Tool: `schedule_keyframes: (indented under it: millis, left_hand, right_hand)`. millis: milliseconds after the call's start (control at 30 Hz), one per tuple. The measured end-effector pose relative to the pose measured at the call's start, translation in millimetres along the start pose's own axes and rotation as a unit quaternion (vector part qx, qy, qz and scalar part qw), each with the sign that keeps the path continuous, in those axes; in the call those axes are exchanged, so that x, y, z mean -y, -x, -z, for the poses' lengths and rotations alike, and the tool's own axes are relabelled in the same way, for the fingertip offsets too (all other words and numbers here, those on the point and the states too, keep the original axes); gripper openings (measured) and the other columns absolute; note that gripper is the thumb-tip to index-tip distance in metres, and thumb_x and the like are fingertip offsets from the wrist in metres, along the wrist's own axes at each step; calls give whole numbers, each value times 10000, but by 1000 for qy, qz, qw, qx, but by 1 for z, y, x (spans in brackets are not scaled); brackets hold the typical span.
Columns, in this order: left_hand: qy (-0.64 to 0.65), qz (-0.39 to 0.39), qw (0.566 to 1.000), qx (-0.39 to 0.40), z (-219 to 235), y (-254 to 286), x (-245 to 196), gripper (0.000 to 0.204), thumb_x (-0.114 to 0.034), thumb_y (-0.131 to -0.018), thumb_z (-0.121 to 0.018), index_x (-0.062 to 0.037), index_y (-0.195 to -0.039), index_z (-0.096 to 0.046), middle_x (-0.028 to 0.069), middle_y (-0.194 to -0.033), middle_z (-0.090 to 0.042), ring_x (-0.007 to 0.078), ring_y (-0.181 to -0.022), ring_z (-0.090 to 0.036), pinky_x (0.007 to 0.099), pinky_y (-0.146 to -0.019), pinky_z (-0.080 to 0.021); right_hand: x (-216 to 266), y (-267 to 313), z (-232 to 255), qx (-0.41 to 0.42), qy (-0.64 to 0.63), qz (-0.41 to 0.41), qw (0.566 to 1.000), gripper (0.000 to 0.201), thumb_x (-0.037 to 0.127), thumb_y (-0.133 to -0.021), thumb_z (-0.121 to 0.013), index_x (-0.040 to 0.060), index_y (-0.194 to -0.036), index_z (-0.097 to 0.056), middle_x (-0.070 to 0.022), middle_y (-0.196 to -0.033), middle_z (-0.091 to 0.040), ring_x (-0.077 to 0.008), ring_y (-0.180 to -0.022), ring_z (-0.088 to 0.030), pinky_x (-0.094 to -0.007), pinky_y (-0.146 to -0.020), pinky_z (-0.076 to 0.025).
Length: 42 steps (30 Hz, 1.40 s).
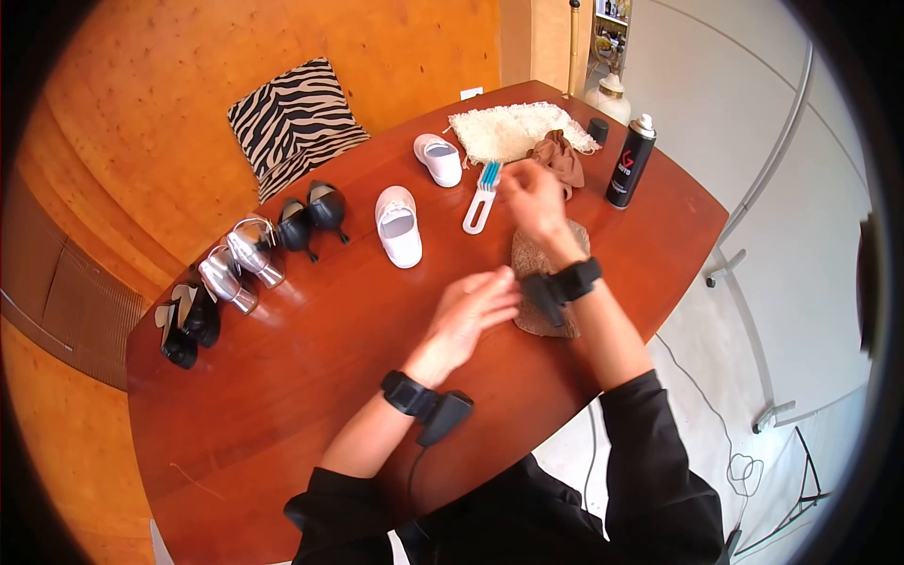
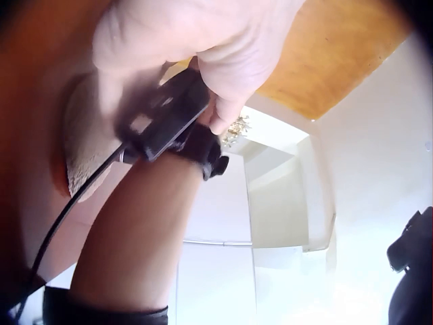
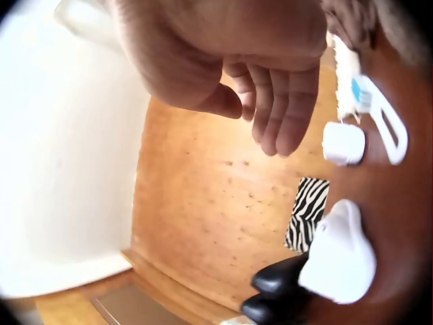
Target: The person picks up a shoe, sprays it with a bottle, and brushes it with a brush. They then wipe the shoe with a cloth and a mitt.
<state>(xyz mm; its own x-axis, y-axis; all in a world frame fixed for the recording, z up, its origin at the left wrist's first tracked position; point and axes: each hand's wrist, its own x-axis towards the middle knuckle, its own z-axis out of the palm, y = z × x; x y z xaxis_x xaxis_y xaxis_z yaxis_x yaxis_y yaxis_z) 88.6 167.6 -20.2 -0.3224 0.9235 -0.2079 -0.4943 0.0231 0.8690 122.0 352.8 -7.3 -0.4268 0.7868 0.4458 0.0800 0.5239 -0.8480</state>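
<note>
My right hand [image 1: 539, 202] hangs over the table beside a white brush [image 1: 479, 209] with blue bristles. In the right wrist view, the right hand [image 3: 250, 61] has loosely bent fingers with nothing between them. The brush [image 3: 387, 125] lies on the table below it. My left hand [image 1: 466, 315] is held to the left of a brown fuzzy cloth [image 1: 539, 320], its fingers extended toward the right wrist and empty. Two white shoes [image 1: 399, 231] [image 1: 439, 160] stand left of the brush. Behind the right hand lies a crumpled brown cloth [image 1: 562, 158].
Black heels [image 1: 326, 205], silver heels [image 1: 252, 250] and black shoes [image 1: 196, 315] line the table's left edge. A cream shaggy cloth [image 1: 508, 130] lies at the back. A black spray can [image 1: 632, 162] stands right, near a black cap [image 1: 598, 130]. A zebra-print cushion [image 1: 297, 118] sits beyond the table.
</note>
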Motion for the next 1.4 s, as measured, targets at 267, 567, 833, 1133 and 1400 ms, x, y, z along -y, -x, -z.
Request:
schedule_keyframes:
  millis: [267, 567, 833, 1133, 1400]
  left_hand:
    - [-347, -236, 873, -246, 89, -42, -60, 254, -181, -803, -693, 47, -910, -659, 130, -879, -687, 146, -824, -648, 277, -739, -503]
    - [-574, -220, 772, -163, 99, -65, -66, 340, -295, -800, -667, 37, -875, -658, 197, -787, -668, 281, -751, -673, 341, -686, -506]
    - [-651, -163, 729, -136, 101, -39, -70, 281, -258, -828, -644, 22, -838, -662, 173, -688, -654, 239, -616, -651, 333, -567, -486]
    - [-772, -67, 628, -71, 85, 10, -56, 453, -426, -824, -576, -4, -665, -621, 186, -603, -593, 364, -642, -608, 440, -629, -489]
    - [-789, -63, 608, -56, 78, 47, -49, 513, -382, -810, -635, 93, -990, -561, 202, -1049, -574, 356, -946, -585, 444, -759, -504]
  right_hand:
    - [-25, -25, 165, -257, 227, 0, 939, 431, 275, -754, -681, -8, -1042, -530, -117, -793, -625, -286, -754, -623, -378, -708, -495]
    - [-69, -69, 178, -179, 216, -54, 958, 1045, 393, -662, -777, -146, -1344, -197, -298, -1193, -508, -368, -1101, -537, -375, -915, -446]
    - [-81, -89, 169, -194, 229, -6, 954, 984, 343, -684, -763, -132, -1336, -200, -302, -1060, -585, -373, -995, -599, -392, -849, -479]
    - [-31, -80, 161, -140, 239, 170, 946, 754, 192, -785, -656, 56, -1396, -236, -214, -985, -635, -332, -857, -646, -403, -759, -506]
    - [108, 8, 77, 71, 136, 361, 920, 789, 50, -698, -651, 59, -1404, -300, -139, -930, -587, -273, -810, -588, -347, -797, -483]
